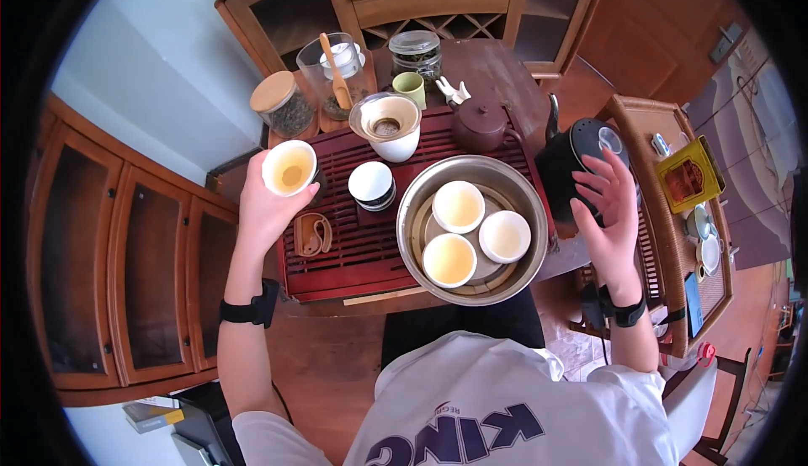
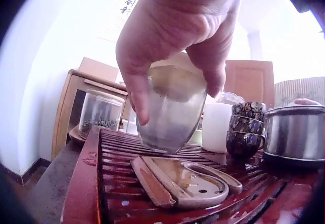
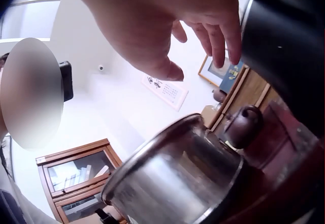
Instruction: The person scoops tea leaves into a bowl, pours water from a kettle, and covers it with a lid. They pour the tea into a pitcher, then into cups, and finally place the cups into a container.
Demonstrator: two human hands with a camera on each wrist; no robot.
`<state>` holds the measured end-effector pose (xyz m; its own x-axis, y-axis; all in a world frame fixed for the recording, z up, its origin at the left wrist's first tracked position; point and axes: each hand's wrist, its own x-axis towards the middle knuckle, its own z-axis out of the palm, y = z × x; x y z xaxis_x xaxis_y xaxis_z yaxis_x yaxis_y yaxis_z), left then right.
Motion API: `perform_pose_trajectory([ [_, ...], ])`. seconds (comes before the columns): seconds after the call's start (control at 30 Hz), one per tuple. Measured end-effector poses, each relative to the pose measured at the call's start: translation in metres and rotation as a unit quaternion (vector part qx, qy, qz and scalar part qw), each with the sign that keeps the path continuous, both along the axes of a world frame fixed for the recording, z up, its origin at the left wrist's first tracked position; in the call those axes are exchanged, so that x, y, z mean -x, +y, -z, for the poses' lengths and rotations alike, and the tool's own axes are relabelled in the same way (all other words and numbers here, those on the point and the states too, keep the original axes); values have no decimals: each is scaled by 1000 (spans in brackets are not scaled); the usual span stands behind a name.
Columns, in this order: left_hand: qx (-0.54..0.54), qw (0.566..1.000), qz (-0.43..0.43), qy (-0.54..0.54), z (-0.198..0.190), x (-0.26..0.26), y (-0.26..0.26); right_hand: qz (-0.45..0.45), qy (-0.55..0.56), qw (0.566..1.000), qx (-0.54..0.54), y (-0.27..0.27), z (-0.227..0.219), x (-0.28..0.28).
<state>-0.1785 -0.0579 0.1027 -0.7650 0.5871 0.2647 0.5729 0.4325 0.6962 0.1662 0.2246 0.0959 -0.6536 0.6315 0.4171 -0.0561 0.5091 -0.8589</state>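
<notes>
My left hand [image 1: 273, 201] grips a glass cup [image 2: 170, 112] around its sides, thumb and fingers on opposite walls. Pale yellow tea shows inside it in the head view. The cup's base is right at the slats of the red tea tray [image 2: 114, 183], behind a curled brown ceramic piece [image 1: 313, 235]. My right hand [image 1: 610, 214] is held up with fingers spread and nothing in them, over the black kettle [image 1: 581, 163]. A steel pot [image 1: 404, 222] stands between the hands, holding three white cups [image 1: 459, 207] with pale liquid in them.
Dark patterned cups [image 2: 246, 127] stand stacked beside a white pitcher topped by a strainer [image 1: 385, 125]. A brown teapot [image 1: 481, 121], green cup [image 1: 410, 87] and tea jars [image 1: 284, 104] line the back. A wicker-edged side table [image 1: 665, 256] stands at right.
</notes>
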Motion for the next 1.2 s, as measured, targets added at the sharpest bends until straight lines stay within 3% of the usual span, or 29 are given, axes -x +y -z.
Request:
perform_pose_trajectory([
  [0.07,-9,1000,9,0,-3,2,-3,56,11,998,-1,-1,25,-7],
  [0.17,-10,1000,23,0,-22,-4,-5,69,5,998,-12,-9,51,-4],
  [0.3,-4,999,33,-6,-56,-18,-8,80,-28,991,-102,-10,75,7],
  [0.43,-1,995,76,-62,-86,-41,-5,92,5,992,-84,-15,94,16],
  [0.57,22,992,111,-61,-102,-65,4,101,32,994,-34,-19,96,19],
  [0.63,29,991,119,-57,-108,-78,13,99,7,988,-117,-16,96,18],
  [0.83,13,976,204,-75,-115,-103,38,95,7,988,-120,-18,92,18],
  [1.2,89,959,261,-64,-109,-136,84,94,27,991,-87,-21,93,18],
])
